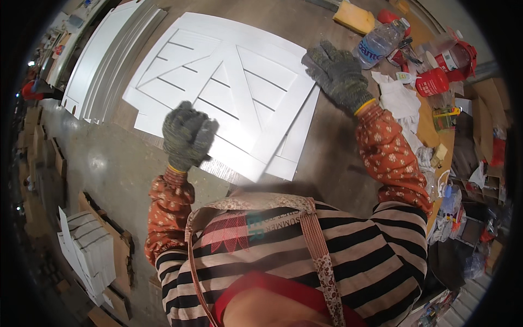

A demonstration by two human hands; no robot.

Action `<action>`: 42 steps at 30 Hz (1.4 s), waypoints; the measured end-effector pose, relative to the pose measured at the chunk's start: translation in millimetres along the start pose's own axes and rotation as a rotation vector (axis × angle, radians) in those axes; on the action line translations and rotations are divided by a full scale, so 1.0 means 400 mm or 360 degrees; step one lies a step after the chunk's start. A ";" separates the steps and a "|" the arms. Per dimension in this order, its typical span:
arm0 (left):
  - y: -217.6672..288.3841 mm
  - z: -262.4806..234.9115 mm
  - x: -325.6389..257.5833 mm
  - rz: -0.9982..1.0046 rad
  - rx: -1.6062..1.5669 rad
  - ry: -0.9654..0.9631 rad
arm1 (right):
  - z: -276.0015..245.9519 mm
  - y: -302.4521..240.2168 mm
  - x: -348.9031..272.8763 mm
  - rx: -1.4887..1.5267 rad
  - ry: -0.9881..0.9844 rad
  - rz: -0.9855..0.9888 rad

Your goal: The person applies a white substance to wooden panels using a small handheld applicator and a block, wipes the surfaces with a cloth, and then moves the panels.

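Note:
A white panel (229,65) with slots and raised diagonal strips lies askew on top of another white panel (289,150), whose edge sticks out on the right. Both hands wear grey-green knitted gloves with yellow cuffs. At the near left edge of the upper panel, my left hand (188,136) is closed, its fingers curled round the edge; the fingertips are partly hidden. My right hand (339,76) rests by the far right corner of that panel, fingers stretched out and touching its edge.
A stack of white panels (109,60) stands at the far left. On the right are a plastic water bottle (376,43), a yellow sponge (354,17), red containers (432,82) and crumpled white cloth (400,101). More boards (92,250) and cardboard lie at the lower left.

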State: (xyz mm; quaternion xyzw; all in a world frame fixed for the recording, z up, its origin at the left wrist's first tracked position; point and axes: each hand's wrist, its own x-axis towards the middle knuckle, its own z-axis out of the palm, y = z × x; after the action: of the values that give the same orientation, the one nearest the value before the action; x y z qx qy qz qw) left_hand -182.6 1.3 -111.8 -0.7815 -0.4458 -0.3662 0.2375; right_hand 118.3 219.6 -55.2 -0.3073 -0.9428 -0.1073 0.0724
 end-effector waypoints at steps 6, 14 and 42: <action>-0.035 0.031 0.015 -0.0076 -0.0119 0.0095 | 0.028 -0.014 -0.048 -0.0265 0.0394 -0.0259; -0.045 0.032 -0.004 -0.0209 -0.0038 0.0004 | 0.021 -0.062 -0.029 -0.0165 0.0638 -0.0395; 0.037 0.042 -0.062 -0.1366 -0.0177 0.0270 | -0.088 -0.199 -0.054 -0.0077 0.0229 -0.0295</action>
State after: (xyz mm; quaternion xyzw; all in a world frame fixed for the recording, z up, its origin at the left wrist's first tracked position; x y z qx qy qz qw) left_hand -172.0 -7.2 -142.5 -0.5043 -0.6885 -0.5180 0.0574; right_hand 90.9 136.1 -38.2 -0.2120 -0.9566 -0.1580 0.1223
